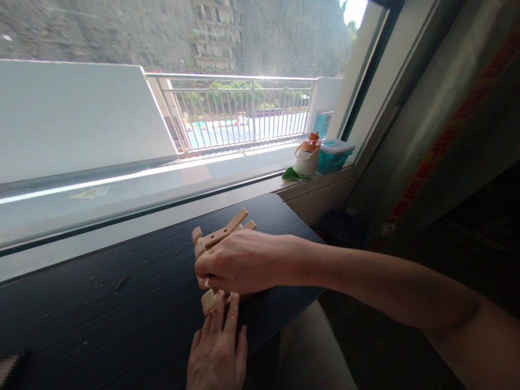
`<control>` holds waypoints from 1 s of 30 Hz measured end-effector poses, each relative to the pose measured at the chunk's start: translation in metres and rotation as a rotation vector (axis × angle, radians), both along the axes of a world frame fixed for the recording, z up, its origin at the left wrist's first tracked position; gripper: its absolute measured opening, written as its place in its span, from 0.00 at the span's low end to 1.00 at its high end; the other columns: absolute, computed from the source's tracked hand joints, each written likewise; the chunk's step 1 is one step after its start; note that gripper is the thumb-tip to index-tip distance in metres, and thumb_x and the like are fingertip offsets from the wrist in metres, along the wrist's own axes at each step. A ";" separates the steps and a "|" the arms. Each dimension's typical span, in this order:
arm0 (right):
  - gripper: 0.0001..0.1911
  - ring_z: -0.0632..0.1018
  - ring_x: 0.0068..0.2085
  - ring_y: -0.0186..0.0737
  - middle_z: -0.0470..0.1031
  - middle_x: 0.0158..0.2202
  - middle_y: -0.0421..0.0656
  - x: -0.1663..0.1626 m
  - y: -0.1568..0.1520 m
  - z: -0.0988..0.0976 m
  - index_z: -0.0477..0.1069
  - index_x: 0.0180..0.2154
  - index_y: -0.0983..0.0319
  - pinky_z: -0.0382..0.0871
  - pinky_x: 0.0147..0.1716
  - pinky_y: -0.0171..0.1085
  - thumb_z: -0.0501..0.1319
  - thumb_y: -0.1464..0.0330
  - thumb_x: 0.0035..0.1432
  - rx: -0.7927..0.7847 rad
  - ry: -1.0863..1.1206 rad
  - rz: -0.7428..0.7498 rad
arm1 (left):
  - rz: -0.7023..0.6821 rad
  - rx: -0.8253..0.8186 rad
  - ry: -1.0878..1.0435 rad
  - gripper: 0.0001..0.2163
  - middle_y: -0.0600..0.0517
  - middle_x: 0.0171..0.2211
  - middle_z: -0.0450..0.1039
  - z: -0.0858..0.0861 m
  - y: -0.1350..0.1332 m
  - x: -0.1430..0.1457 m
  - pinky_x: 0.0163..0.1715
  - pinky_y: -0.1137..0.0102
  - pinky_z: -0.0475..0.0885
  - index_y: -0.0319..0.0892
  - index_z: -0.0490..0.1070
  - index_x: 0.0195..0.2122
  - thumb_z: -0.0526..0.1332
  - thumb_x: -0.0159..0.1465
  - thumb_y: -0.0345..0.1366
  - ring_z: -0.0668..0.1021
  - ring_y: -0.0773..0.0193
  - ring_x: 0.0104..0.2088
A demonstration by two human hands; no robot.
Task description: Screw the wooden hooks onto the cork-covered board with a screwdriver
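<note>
On a dark table (134,303), the right hand (241,261) curls over wooden pieces (219,233), grip hidden; the left hand (217,346), outstretched, touches their near end; uneven pressure could skew them.

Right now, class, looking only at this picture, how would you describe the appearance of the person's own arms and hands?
Both the left hand and right hand are bare: no glove, ring or watch shows. The right arm shows no sleeve, even past the elbow.
</note>
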State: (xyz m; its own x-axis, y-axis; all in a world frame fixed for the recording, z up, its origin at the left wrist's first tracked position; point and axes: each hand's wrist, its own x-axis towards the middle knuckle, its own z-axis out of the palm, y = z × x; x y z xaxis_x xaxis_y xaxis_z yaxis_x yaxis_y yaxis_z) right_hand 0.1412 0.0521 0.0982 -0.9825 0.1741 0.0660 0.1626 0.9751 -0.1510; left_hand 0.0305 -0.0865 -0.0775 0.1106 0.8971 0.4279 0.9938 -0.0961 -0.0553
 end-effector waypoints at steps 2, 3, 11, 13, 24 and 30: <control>0.08 0.76 0.36 0.43 0.75 0.35 0.48 0.001 -0.001 -0.003 0.67 0.35 0.64 0.59 0.27 0.35 0.53 0.67 0.61 0.030 0.036 -0.044 | 0.007 0.018 0.023 0.28 0.39 0.57 0.64 0.000 0.001 0.001 0.37 0.66 0.73 0.42 0.45 0.64 0.51 0.63 0.33 0.73 0.56 0.51; 0.08 0.77 0.35 0.43 0.75 0.35 0.48 0.002 -0.002 -0.005 0.67 0.35 0.64 0.58 0.26 0.35 0.53 0.66 0.61 0.041 0.051 -0.073 | 0.013 0.033 0.032 0.26 0.40 0.56 0.65 -0.001 0.002 0.001 0.37 0.67 0.73 0.42 0.48 0.63 0.51 0.63 0.33 0.74 0.56 0.50; 0.09 0.77 0.36 0.44 0.76 0.35 0.45 0.002 -0.009 -0.017 0.66 0.38 0.61 0.60 0.28 0.35 0.50 0.65 0.62 0.059 0.150 -0.203 | 0.041 0.255 -0.011 0.17 0.45 0.50 0.73 -0.010 0.016 0.001 0.38 0.70 0.74 0.42 0.70 0.50 0.51 0.62 0.25 0.78 0.61 0.44; 0.10 0.77 0.36 0.45 0.77 0.36 0.45 -0.001 -0.008 -0.019 0.66 0.39 0.61 0.61 0.28 0.36 0.49 0.65 0.62 0.059 0.155 -0.233 | 0.086 0.219 -0.033 0.18 0.48 0.51 0.73 -0.007 0.020 0.003 0.37 0.70 0.74 0.44 0.69 0.51 0.51 0.62 0.25 0.79 0.62 0.41; 0.12 0.77 0.40 0.45 0.77 0.38 0.47 -0.023 -0.011 -0.031 0.65 0.45 0.60 0.66 0.35 0.39 0.51 0.65 0.62 0.075 0.190 -0.274 | 0.142 0.206 -0.074 0.18 0.49 0.50 0.73 0.000 0.039 0.003 0.36 0.71 0.75 0.46 0.70 0.50 0.50 0.62 0.26 0.80 0.65 0.36; 0.12 0.78 0.40 0.46 0.77 0.38 0.46 -0.025 -0.005 -0.035 0.65 0.46 0.59 0.65 0.33 0.39 0.50 0.65 0.63 0.065 0.199 -0.286 | 0.116 0.210 -0.098 0.19 0.48 0.52 0.72 -0.003 0.037 0.002 0.39 0.71 0.75 0.46 0.68 0.52 0.50 0.62 0.26 0.79 0.64 0.39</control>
State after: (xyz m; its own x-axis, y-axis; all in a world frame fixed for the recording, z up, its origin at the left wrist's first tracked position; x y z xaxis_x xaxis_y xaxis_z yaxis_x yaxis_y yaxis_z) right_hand 0.1162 0.0476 0.0630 -0.8612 0.4296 0.2716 0.4042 0.9029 -0.1465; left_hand 0.0328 -0.0491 -0.0801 -0.0391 0.7918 0.6095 0.9991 0.0223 0.0352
